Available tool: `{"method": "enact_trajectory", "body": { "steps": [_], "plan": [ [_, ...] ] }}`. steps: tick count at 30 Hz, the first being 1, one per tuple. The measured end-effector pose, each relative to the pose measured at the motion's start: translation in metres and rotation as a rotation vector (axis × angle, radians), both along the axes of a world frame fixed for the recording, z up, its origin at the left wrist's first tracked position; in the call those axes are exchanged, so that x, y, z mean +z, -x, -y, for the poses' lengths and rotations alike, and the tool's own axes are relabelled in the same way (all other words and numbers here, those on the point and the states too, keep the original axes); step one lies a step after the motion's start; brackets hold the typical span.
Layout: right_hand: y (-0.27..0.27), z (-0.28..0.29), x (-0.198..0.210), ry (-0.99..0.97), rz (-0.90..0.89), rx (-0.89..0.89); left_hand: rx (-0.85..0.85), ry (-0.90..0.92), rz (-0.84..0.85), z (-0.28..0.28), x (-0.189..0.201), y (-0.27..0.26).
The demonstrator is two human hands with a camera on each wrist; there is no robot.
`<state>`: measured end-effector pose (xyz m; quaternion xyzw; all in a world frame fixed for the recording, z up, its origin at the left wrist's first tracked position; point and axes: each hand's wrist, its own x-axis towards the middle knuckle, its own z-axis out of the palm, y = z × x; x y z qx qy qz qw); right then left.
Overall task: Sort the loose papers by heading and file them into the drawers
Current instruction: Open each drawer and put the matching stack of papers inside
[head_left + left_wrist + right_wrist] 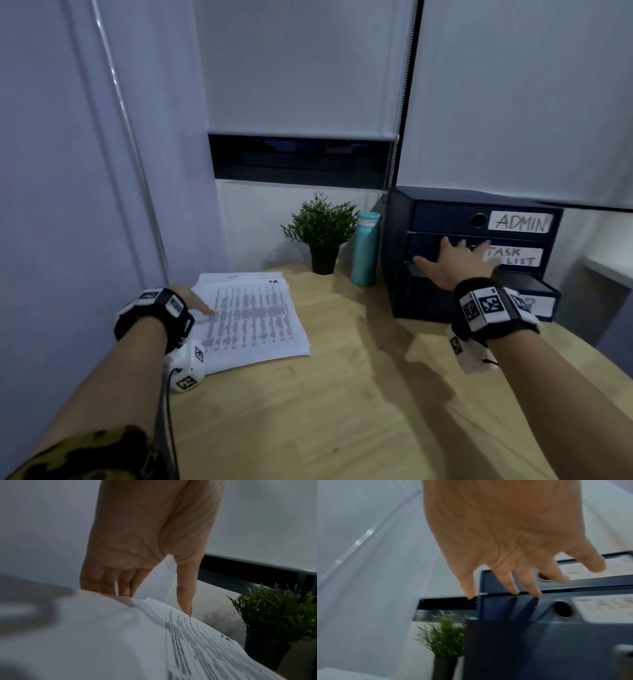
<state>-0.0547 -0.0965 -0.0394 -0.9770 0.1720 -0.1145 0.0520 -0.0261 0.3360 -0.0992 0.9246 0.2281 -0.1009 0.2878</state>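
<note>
A stack of printed papers (253, 315) lies on the wooden desk (342, 394) at the left. My left hand (195, 303) rests on its left side, fingers at the far edge (120, 588), thumb (185, 599) touching the top sheet (205, 639). A dark blue drawer unit (400, 274) stands at the right, with drawers labelled ADMIN (520, 222) and TASK LIST (513, 257). The lowest drawer (537, 298) is pulled out a little. My right hand (455, 258) is spread flat against the middle drawer front (513, 607), its fingers straight.
A small potted plant (322, 236) and a teal bottle (364, 248) stand at the back of the desk between the papers and the drawers. A wall is close on the left, and window blinds hang behind.
</note>
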Motion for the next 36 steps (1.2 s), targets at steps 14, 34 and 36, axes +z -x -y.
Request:
{"method": "enact_trajectory", "body": {
  "steps": [14, 34, 36],
  "plan": [
    [-0.028, -0.115, -0.073, -0.812, -0.562, 0.340, -0.271, -0.321, -0.103, -0.003, -0.002, 0.006],
    [0.012, -0.095, -0.024, -1.522, 0.172, 0.750, -0.371, 0.947, 0.785, 0.092, 0.051, 0.057],
    [0.016, -0.101, -0.004, -1.457, 0.331, 0.773, -0.342, 0.921, 0.910, 0.115, 0.061, 0.068]
  ]
}}
